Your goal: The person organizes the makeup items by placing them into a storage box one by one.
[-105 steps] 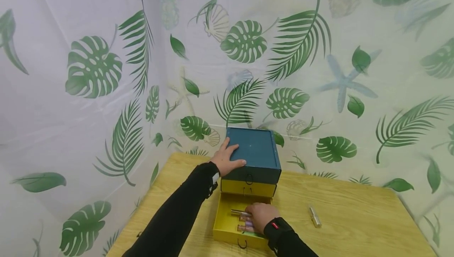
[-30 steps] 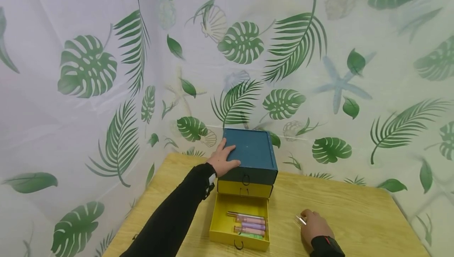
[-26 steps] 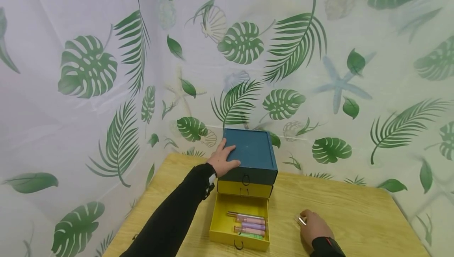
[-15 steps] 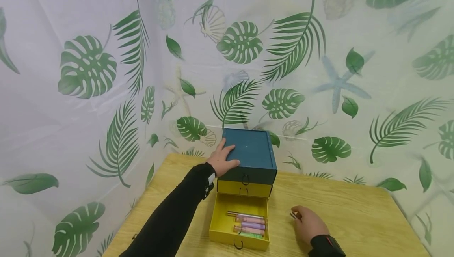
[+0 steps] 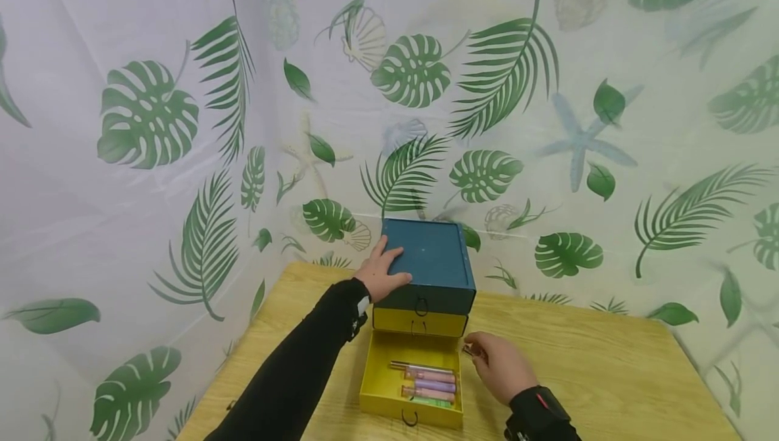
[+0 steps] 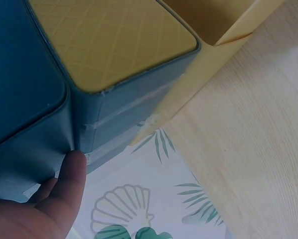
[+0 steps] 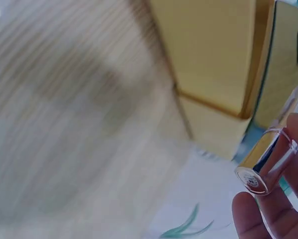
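Observation:
My left hand [image 5: 382, 273] rests on the left side of the blue top [image 5: 433, 251] of a small drawer chest, fingers spread. Its fingertips touch the blue surface in the left wrist view. Between thumb and fingers, my right hand [image 5: 502, 368] pinches a shiny lipstick tube [image 7: 266, 159] with a clear end and a round label on its base. That hand is just right of the pulled-out yellow drawer [image 5: 379, 366], above the table. Inside the drawer lie several slim tubes, among them a purple tube [image 5: 434, 387], pink ones and a green one [image 5: 430, 402].
Above the pulled-out drawer is a closed yellow drawer [image 5: 398, 321] with a ring pull. The wooden table [image 5: 596, 373] extends right of the chest. A leaf-printed sheet [image 5: 584, 211] hangs behind it and on the left.
My right hand has left the drawer, picked up the lipstick tube from the table on the right, and carried it left to the drawer's side. My left hand stays on the chest.

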### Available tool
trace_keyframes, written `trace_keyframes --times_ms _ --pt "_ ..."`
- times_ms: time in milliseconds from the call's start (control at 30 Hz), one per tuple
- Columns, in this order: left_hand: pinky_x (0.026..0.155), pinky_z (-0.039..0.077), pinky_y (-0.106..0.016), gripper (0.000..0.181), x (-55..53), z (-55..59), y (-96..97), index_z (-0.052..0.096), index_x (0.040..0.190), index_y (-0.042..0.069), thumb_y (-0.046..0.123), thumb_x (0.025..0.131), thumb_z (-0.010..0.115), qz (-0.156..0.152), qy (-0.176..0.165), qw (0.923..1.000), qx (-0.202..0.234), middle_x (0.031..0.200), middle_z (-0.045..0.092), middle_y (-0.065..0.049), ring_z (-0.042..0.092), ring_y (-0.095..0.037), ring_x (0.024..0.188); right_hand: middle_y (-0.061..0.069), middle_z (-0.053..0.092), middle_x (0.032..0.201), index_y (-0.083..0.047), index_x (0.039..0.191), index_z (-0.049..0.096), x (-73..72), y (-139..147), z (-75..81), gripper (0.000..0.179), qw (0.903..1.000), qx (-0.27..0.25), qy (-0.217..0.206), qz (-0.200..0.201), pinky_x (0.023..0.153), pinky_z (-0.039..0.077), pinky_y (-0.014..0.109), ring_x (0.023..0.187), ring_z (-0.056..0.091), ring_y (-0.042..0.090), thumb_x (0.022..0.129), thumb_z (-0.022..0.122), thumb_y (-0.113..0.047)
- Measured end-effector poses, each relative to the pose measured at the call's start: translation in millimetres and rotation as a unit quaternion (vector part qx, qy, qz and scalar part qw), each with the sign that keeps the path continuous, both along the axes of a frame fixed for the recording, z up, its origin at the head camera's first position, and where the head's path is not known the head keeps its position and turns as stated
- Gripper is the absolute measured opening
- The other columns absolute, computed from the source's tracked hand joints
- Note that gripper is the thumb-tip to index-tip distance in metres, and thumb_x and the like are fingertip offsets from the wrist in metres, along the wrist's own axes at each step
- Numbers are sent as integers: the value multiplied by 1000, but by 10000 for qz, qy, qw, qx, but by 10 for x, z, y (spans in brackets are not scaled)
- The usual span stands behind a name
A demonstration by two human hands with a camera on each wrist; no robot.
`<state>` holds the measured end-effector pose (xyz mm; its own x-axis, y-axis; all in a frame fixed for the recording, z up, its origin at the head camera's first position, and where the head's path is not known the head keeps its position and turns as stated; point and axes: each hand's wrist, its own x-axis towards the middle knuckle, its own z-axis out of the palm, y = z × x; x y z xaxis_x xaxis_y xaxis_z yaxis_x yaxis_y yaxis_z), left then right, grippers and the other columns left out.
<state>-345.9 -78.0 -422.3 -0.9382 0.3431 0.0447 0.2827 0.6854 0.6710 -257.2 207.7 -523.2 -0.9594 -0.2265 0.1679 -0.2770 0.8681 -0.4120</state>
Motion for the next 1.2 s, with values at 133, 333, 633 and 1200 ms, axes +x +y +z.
trace_keyframes --times_ms 133,333,633,1200 --pt "116 34 -57 68 -2 1 12 34 160 15 40 102 60 -36 -22 10000 23 170 -1 -12 21 -46 149 -9 66 96 -20 114 72 18 -170 80 26 9995 88 91 296 78 56 34 87 63 13 93 72 -5" --pt "116 34 -57 68 -13 14 12 35 159 14 39 102 60 -22 12 10000 50 170 1 -13 21 -45 149 -6 66 102 -21 114 71 7 -414 109 21 9960 239 288 810 86 56 36 96 64 18 96 70 -10" --pt "116 34 -58 68 -20 -28 17 36 159 13 39 101 61 -7 98 9999 78 169 2 -14 23 -45 149 -8 67 96 -22 110 71 -151 -614 -149 16 9891 678 340 1260 78 57 34 88 64 15 97 69 -13" --pt "115 36 -59 68 8 -6 -14 39 158 11 38 100 62 15 128 9997 217 169 5 -17 25 -46 147 -9 70 83 -25 98 74 -357 -693 -448 6 9732 1968 315 1148 74 57 39 72 65 13 96 70 -21"
